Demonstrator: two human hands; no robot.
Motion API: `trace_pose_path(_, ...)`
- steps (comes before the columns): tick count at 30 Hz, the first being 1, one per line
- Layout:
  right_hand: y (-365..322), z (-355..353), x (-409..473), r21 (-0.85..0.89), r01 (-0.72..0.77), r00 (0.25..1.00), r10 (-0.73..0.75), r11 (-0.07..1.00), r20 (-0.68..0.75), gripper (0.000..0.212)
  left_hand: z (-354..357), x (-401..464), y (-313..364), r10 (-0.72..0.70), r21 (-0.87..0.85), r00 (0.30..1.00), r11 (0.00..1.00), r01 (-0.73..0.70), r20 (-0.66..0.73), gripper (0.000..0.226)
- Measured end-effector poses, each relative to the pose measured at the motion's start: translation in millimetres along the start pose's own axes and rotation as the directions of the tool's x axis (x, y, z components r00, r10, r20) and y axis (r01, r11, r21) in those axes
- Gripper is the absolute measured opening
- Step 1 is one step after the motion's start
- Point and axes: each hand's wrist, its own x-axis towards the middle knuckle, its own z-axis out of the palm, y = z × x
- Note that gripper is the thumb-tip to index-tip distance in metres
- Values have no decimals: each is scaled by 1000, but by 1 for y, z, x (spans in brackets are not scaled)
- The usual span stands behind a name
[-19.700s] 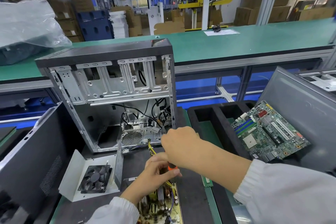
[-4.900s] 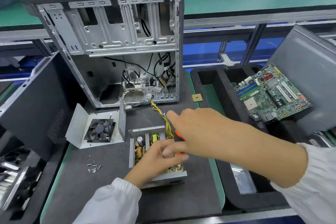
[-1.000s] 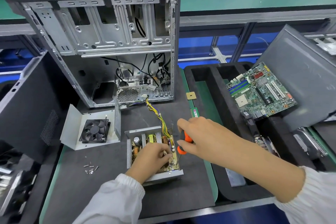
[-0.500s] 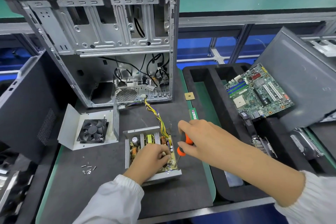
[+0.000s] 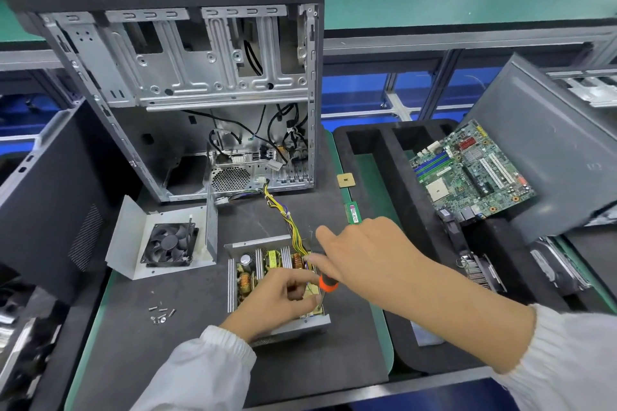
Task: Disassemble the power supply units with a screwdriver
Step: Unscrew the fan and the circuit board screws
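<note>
1. Loose screws (image 5: 161, 313) on the dark mat, left; cover with fan (image 5: 170, 245) behind them.
2. Open power supply unit (image 5: 263, 272) at mat centre, circuit board inside its metal tray; yellow wires run to the empty case (image 5: 187, 83).
3. Left hand (image 5: 282, 297) curled over the board, fingertips pinching near the shaft.
4. Right hand (image 5: 364, 250) grips the orange screwdriver (image 5: 328, 284), forefinger extended.
5. Foam tray (image 5: 374, 157) holds a tilted motherboard (image 5: 470, 170).

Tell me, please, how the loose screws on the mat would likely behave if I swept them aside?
The loose screws are small and rounded, so they would probably roll and scatter. The dark mat looks soft, which may slow them. They seem light and easily lost.
</note>
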Motion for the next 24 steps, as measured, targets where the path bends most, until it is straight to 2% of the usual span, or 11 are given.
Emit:
trace_pose_path(4,0,18,-1,173,73,994,-86,982,64,17,1,2,1,-3,-40,1000,999,2,-30,19)
trace_pose_path(6,5,12,-2,240,108,982,-141,965,124,25,2,4,3,-1,-30,1000,1000,1,-10,10)
trace_pose_path(9,13,-2,-3,405,130,922,-261,905,285,28,3,7,4,11,28,1000,1000,-11,2,34)
trace_pose_path(12,16,-12,-2,524,77,896,-289,848,337,36,3,7,4,23,2,1000,1000,-23,5,29)
trace_pose_path(13,15,-15,-2,517,37,911,-241,855,334,42,3,6,5,33,-22,999,999,-33,0,25)
trace_pose_path(15,12,-17,1,356,-12,955,-95,934,281,51,3,7,5,43,-33,999,999,-44,-16,17)
trace_pose_path(17,7,-14,6,191,-32,979,-8,981,206,46,3,9,4,44,7,999,999,-44,-25,24)
trace_pose_path(21,-1,-8,8,153,19,969,-56,988,241,16,3,9,3,30,31,999,999,-30,-13,15)
trace_pose_path(24,5,-12,3,237,71,939,-145,969,311,25,4,7,4,37,15,999,999,-37,3,7)
